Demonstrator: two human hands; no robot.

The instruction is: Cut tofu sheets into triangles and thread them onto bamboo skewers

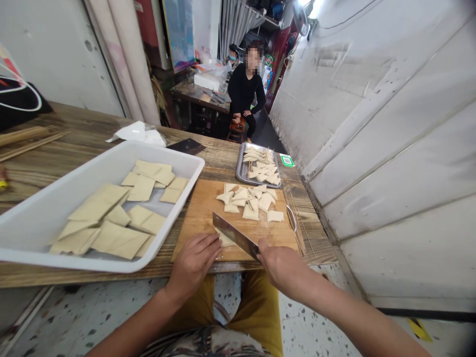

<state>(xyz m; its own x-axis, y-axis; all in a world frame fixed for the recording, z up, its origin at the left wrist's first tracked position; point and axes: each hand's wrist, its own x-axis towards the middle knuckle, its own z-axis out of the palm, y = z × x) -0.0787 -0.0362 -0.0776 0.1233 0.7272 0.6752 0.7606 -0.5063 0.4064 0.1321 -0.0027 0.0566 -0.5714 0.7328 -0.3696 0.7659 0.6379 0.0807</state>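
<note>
Patterned shirt [223, 342] and mustard trousers [260, 310]: worn by the person working, near side of the cutting board [199, 203].

Knife [234, 234], one: handle closed inside the right hand [280, 267] at the board's near right; blade slants away to the left, tip over mid-board.

Pale sheet [226, 241], one, partly hidden: on the board close to its near edge, under and beside the blade, just right of the left hand's fingertips.

Left hand [193, 263]: nearer the sheet than the right; fingers together and bent, touching its left end. Whether they pinch or merely press, cannot tell.

Cut pieces [251, 210], heaped: on the board's far right, beyond the blade, limiting room there. Bare wood shows on the board's far left.

White tub [197, 171], holding larger sheets [119, 239]: left of the board, its wall bounding that side.

Metal tray [240, 171], loaded: beyond the board's far edge.

Thin sticks [303, 228]: right of the board.
</note>
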